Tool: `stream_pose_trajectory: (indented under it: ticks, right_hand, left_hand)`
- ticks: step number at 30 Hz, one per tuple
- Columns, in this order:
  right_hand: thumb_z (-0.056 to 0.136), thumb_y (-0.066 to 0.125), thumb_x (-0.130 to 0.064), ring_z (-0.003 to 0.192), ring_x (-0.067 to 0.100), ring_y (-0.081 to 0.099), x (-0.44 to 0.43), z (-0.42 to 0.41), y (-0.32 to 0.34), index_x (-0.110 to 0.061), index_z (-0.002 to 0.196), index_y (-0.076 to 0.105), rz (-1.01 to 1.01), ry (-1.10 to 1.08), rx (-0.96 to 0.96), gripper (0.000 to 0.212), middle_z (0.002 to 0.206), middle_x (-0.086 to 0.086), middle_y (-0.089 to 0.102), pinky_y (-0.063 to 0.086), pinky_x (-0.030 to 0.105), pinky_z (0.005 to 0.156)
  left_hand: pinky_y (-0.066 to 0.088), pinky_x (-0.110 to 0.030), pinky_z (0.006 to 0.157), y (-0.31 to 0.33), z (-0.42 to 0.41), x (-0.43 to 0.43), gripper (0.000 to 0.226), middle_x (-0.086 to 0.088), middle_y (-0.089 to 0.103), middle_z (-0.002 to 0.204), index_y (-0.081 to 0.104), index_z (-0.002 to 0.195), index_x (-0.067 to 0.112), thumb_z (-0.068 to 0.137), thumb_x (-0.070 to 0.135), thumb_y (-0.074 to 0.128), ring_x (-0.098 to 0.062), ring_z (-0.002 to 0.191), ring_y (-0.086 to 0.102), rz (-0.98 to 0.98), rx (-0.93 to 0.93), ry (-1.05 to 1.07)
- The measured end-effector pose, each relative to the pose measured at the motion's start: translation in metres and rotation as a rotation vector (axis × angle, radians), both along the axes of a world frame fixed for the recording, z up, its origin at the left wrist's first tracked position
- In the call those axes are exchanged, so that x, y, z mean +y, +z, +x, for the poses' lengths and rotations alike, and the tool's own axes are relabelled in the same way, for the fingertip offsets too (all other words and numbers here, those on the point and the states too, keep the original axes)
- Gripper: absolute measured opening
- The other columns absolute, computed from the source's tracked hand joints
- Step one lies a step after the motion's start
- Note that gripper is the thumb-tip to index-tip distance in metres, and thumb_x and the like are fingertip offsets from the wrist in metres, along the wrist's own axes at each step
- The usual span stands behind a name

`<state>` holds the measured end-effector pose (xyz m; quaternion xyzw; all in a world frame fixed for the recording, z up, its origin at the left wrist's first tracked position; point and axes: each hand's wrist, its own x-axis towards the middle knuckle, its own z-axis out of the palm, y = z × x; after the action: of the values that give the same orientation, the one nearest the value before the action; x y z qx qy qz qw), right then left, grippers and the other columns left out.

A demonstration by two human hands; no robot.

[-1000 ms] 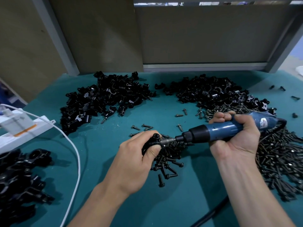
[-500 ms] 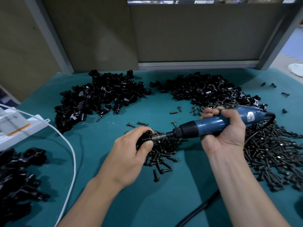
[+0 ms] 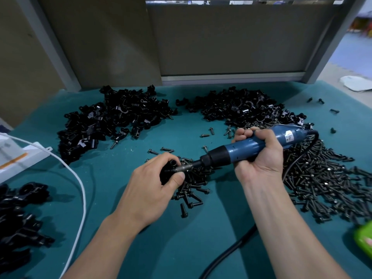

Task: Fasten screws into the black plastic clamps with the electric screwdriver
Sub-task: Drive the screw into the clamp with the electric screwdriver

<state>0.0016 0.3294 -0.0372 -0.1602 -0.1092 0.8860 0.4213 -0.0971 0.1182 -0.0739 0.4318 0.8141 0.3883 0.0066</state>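
My left hand [image 3: 153,184] has its fingers wrapped round one small black plastic clamp [image 3: 165,174], held low over the middle of the teal table [image 3: 120,198] with the hole turned sideways to meet the bit. My right hand [image 3: 261,164] is clenched on the blue electric screwdriver [image 3: 241,147], which lies nearly level with its steel bit pressed into the clamp. Can't see the screw itself, my thumb hides it. The loose black screws [image 3: 193,192] sit right under my hands for quick grabs, and piles of black clamps [image 3: 120,117] wait along the far edge.
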Motion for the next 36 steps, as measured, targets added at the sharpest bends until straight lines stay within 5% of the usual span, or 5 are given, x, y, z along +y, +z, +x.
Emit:
stream_pose_trajectory:
  ticks: [12, 18, 24, 29, 36]
  right_hand:
    - [0.086, 0.05, 0.001, 0.066, 0.02, 0.064, -0.008, -0.002, -0.001, -0.007, 0.077, 0.057, 0.076, 0.059, 0.041, 0.014, 0.067, 0.007, 0.058, 0.054, 0.024, 0.06]
    - [0.085, 0.052, 0.001, 0.069, 0.02, 0.063, -0.006, 0.0, 0.002, -0.006, 0.082, 0.058, 0.027, 0.067, 0.082, 0.009, 0.071, 0.007, 0.06, 0.056, 0.025, 0.063]
    - [0.087, 0.052, -0.002, 0.069, 0.02, 0.063, 0.0, 0.003, 0.0, -0.005, 0.083, 0.058, 0.006, 0.066, 0.081, 0.008, 0.073, 0.007, 0.058, 0.054, 0.025, 0.063]
    - [0.068, 0.057, -0.004, 0.063, 0.02, 0.06, 0.007, 0.009, 0.002, -0.006, 0.081, 0.056, 0.005, 0.034, 0.097, 0.014, 0.073, 0.006, 0.054, 0.05, 0.024, 0.062]
    - [0.076, 0.056, 0.002, 0.084, 0.028, 0.063, 0.007, 0.004, -0.001, -0.008, 0.109, 0.057, 0.014, 0.017, -0.029, 0.034, 0.098, 0.01, 0.062, 0.059, 0.037, 0.083]
  left_hand:
    - [0.036, -0.028, 0.042, 0.002, -0.013, 0.004, 0.023, 0.0, 0.053, 0.054, 0.076, 0.098, 0.032, 0.098, 0.034, 0.053, -0.023, 0.046, 0.046, 0.428, -0.569, 0.193]
    - [0.032, -0.041, 0.043, 0.0, -0.004, 0.004, 0.067, 0.006, 0.038, 0.05, 0.066, 0.076, 0.003, 0.088, 0.066, 0.046, -0.014, 0.046, 0.034, 0.263, -0.354, 0.211]
    - [0.041, -0.008, 0.062, 0.007, -0.007, 0.001, 0.036, 0.022, 0.072, 0.074, 0.076, 0.087, 0.044, 0.075, 0.077, 0.064, 0.0, 0.071, 0.065, 0.215, -0.24, 0.132]
    - [0.037, -0.019, 0.048, 0.009, -0.019, -0.001, 0.043, 0.004, 0.058, 0.054, 0.081, 0.081, 0.029, 0.076, 0.071, 0.074, -0.01, 0.048, 0.047, 0.482, -0.55, 0.191]
    - [0.033, -0.021, 0.038, 0.012, -0.024, 0.0, 0.042, -0.007, 0.065, 0.067, 0.068, 0.091, 0.012, 0.106, 0.047, 0.05, -0.015, 0.048, 0.051, 0.796, -0.932, 0.318]
